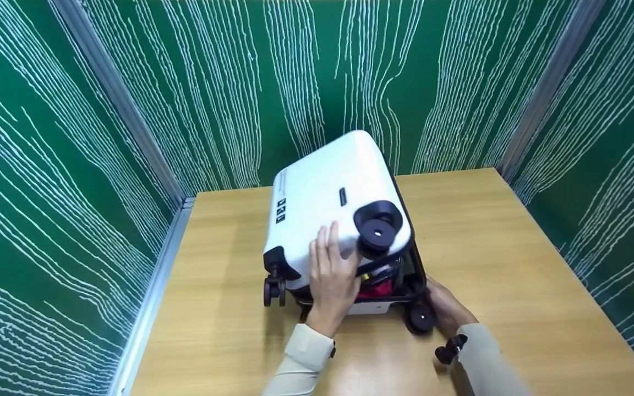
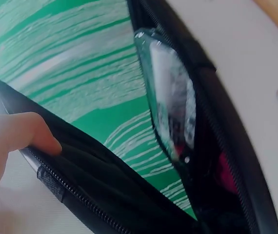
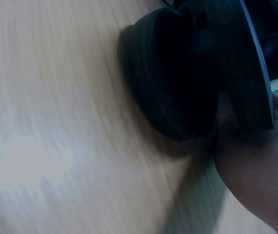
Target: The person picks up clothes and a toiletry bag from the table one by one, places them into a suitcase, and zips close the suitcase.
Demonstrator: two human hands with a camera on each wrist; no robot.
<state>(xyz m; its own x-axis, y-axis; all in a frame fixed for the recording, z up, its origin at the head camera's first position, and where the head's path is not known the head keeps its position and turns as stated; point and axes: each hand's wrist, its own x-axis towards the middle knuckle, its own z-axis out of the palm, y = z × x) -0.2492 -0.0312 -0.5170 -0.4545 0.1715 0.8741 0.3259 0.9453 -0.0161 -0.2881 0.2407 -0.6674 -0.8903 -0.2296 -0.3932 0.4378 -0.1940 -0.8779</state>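
A white suitcase [image 1: 322, 187] stands partly open on the table, its lid tilted up over the lower shell. My left hand [image 1: 332, 280] grips the lid's near edge, fingers on the white outside. In the left wrist view, the thumb [image 2: 39, 131] hooks over the black zipped rim [image 2: 75, 195]. Inside the gap show a clear plastic packet [image 2: 170, 92] and something red [image 1: 376, 289]. At the lower shell's right side is my right hand [image 1: 450, 309], its fingers hidden behind the case. Close beside it sits a black wheel [image 3: 173, 78].
The wooden table [image 1: 212, 330] carries the suitcase. Green walls [image 1: 229, 99] with white wavy lines enclose its back and both sides, joined by metal posts [image 1: 124, 104]. More black wheels [image 1: 377, 234] stick out from the lid.
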